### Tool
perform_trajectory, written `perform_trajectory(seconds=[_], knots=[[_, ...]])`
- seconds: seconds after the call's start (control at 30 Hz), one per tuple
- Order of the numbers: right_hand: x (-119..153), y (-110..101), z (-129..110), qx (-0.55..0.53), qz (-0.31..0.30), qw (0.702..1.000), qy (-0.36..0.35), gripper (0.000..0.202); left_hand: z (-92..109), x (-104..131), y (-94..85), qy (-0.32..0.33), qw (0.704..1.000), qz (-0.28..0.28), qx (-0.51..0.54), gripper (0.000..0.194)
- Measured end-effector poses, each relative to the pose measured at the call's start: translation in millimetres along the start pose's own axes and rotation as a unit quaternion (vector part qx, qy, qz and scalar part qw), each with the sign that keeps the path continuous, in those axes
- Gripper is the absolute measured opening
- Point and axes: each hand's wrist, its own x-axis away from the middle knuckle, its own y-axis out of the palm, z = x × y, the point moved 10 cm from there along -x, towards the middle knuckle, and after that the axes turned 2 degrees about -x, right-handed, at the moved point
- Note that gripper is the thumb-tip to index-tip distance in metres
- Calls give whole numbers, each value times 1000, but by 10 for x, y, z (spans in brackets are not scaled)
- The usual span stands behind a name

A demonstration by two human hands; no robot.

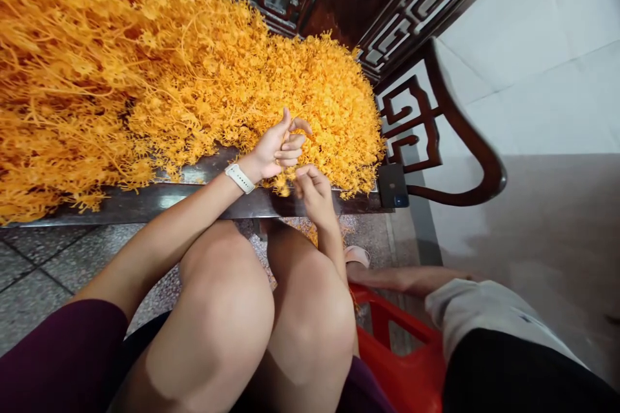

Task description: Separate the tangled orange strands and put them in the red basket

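A large heap of orange-yellow plastic-looking sprigs (208,71) with thin stems covers the dark wooden bench (213,200). Over its front edge is my left hand (279,150), a white watch on the wrist. Its thumb points up, the index finger is arched, and the other fingers curl in toward the palm; whatever they hold does not stand out against the heap. My right hand (314,192) is just below and to the right, not touching the left. Its fingers are pinched together, and anything between them is too small to tell.
A dark phone (393,185) lies at the bench's right end, beside the curved armrest (477,142). Below right are a red plastic stool (407,361) and another person's leg in light shorts (498,316). My knees are under the bench's front edge. The carved backrest rises behind.
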Motion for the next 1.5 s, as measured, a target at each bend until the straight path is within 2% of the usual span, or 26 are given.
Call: perform_trajectory(seconds=[0.07, 0.1, 0.17, 0.23, 0.27, 0.3, 0.33, 0.37, 0.43, 0.47, 0.5, 0.57, 0.7, 0.77, 0.9, 1.0, 1.07, 1.13, 1.17, 1.2, 1.23, 1.27, 1.3, 1.37, 1.43, 1.5], knots=[[91, -118, -31, -38, 36, 999, -2, 41, 35, -44, -80, 14, 1000, 19, -13, 64], [159, -122, -73, -55, 27, 998, -2, 41, 90, -70, -143, 30, 999, 34, -17, 64], [318, 49, -245, -80, -79, 993, -20, 40, 252, -112, -298, 75, 995, 70, -16, 64], [545, 364, -522, -115, -263, 955, -76, 32, 405, -135, -437, 114, 989, 98, -8, 62], [629, 444, -657, -141, -320, 930, -112, 29, 450, -144, -477, 121, 987, 102, -4, 62], [626, 440, -748, -171, -325, 920, -139, 31, 469, -150, -496, 121, 988, 101, -1, 62], [526, 358, -769, -199, -278, 928, -148, 36, 466, -152, -496, 114, 989, 97, 2, 62], [373, 207, -711, -223, -188, 947, -137, 42, 448, -148, -482, 104, 990, 91, 5, 62], [143, -143, -426, -249, 22, 965, -76, 47, 402, -121, -441, 85, 993, 84, 15, 61], [96, -234, -272, -250, 86, 964, -38, 44, 389, -100, -422, 81, 993, 83, 24, 61], [72, -264, -142, -245, 119, 962, -4, 38, 386, -78, -406, 82, 992, 84, 34, 60], [50, -187, 29, -206, 111, 971, 46, 30, 410, -38, -386, 94, 990, 87, 58, 58], [51, 125, 122, -40, -14, 996, 73, 34, 451, -7, -377, 115, 985, 91, 86, 58], [39, 184, 106, 7, -41, 998, 55, 41, 426, -15, -372, 108, 986, 91, 87, 57], [34, 258, 51, 17, -85, 996, 33, 50, 335, -43, -342, 95, 988, 89, 79, 60], [107, 383, -74, -14, -162, 986, 30, 43, 285, -73, -336, 91, 990, 93, 57, 63], [323, 682, -224, -40, -337, 940, 24, 31, 308, -91, -379, 93, 989, 108, 46, 61], [713, 937, -406, -65, -537, 841, 1, 14, 409, -95, -451, 115, 984, 126, 50, 60], [810, 961, -498, -89, -573, 815, -18, 9, 472, -92, -482, 129, 981, 131, 57, 59], [764, 922, -588, -132, -548, 825, -41, 8, 526, -89, -501, 140, 980, 129, 63, 59], [594, 804, -647, -190, -463, 864, -59, 10, 560, -87, -507, 145, 979, 124, 69, 60], [380, 601, -635, -253, -336, 905, -65, 17, 571, -87, -501, 143, 980, 116, 73, 60], [209, 365, -543, -311, -203, 927, -56, 23, 559, -87, -488, 137, 982, 108, 75, 61], [52, 40, -228, -370, -7, 929, 2, 31, 493, -86, -448, 117, 985, 95, 82, 63], [14, -59, 54, -353, 81, 929, 73, 31, 420, -82, -403, 101, 987, 86, 95, 64], [20, -96, 197, -320, 123, 934, 103, 26, 363, -82, -359, 87, 987, 77, 107, 65]])
